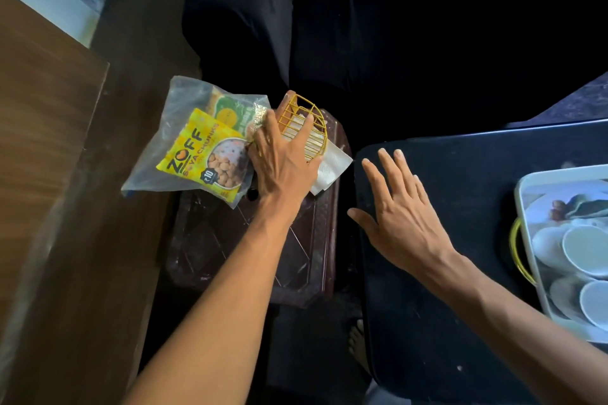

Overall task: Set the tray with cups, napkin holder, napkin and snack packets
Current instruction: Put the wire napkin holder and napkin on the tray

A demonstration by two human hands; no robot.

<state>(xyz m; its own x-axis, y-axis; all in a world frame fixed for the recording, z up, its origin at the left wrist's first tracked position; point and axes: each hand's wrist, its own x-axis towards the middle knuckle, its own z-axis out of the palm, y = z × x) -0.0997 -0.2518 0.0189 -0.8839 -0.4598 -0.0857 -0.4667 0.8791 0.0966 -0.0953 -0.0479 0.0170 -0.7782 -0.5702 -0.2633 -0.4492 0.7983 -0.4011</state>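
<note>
Two cups [582, 251] already seen in tray [526, 181]. Napkin holder [304, 126], napkin [332, 164], snack packets [204, 154] not loaded yet; holder gripped by left hand [284, 161], right hand [403, 210] spread open, empty.

Both forearms are bare, no sleeves, rings or watch visible.

"What kind of place is this?"

"It looks like a room in a home. There is a small dark plastic stool [250, 260] on the floor and a brown wooden board [42, 115] beside it."

"What else shows it?"

"A clear bag [184, 128] holds snack packets [204, 158] from a shop. A white tray [539, 260] with cups [582, 250] sits on a black desk [460, 174]. A bare foot [357, 339] stands on the floor. The room is dim, like a home, not a shop."
</note>
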